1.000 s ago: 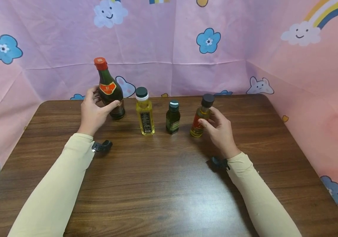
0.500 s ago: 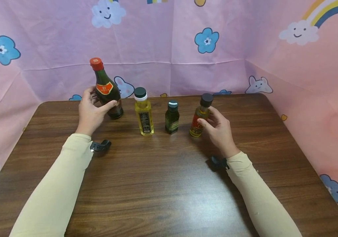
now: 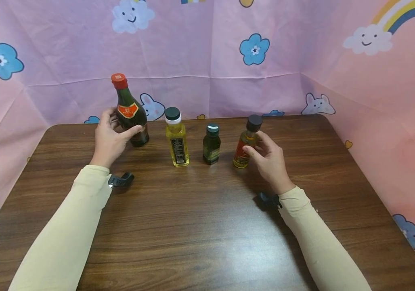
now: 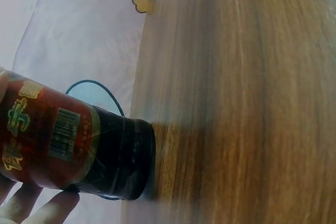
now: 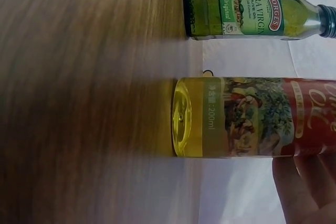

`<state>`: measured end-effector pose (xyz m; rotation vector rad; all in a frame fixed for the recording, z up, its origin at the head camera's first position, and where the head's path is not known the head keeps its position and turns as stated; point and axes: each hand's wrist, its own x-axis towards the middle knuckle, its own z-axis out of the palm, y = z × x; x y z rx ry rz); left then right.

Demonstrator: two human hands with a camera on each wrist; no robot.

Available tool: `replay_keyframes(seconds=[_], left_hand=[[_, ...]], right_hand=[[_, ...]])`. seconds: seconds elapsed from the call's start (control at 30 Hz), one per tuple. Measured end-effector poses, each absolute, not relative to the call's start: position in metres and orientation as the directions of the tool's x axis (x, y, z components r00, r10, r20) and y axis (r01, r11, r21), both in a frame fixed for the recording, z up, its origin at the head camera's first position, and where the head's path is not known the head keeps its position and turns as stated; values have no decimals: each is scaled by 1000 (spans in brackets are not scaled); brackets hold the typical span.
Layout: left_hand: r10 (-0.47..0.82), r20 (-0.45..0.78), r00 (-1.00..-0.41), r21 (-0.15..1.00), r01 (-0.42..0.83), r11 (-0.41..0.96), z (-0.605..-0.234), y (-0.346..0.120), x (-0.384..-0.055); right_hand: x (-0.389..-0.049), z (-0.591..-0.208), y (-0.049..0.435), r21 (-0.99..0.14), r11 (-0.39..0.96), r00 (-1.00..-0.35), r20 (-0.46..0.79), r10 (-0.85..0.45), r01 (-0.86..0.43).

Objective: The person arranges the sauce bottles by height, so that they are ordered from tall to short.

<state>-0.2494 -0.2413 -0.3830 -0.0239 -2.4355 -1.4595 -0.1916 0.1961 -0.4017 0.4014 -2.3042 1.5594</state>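
In the head view my left hand grips a large dark glass bottle with a red cap and an orange neck label. In the left wrist view a red label with gold characters and a barcode shows on this dark bottle, its base close to the tabletop. My right hand holds a small olive oil bottle, black-capped and red-labelled, around its side; its base meets the table. Between the hands stand a square bottle of yellow oil and a small dark green olive oil bottle.
Everything stands toward the back of a brown wooden table. Right behind its rear edge hangs a pink and purple patterned cloth, which also runs along both sides. The two middle bottles stand a short gap apart.
My left hand and the dark bottle have shifted slightly left, and the bottle's cap sits a little lower. The right hand and its olive oil bottle stay in place.
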Motion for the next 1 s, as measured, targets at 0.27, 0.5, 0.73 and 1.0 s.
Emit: replay_keyframes(seconds=[0.27,0.5,0.73,1.0], left_hand=[[-112,245,-963,875,170,453,-387,-243,-250],[-69,223,-972,883,171,436,-393,-245,-253],[-47,218,-975,890,179,420,-381,-248,-235],[-123,395,-910,841,305,446,-367,-233,-189]], right_hand=[[-191,-401,196,-849,336,-908,417,-49,-408],[-192,-403,196,-855,325,-910,412,-47,-404],[-190,-404,197,-855,336,-913,407,-40,-396],[-191,-401,196,-855,332,-913,406,-47,-398]])
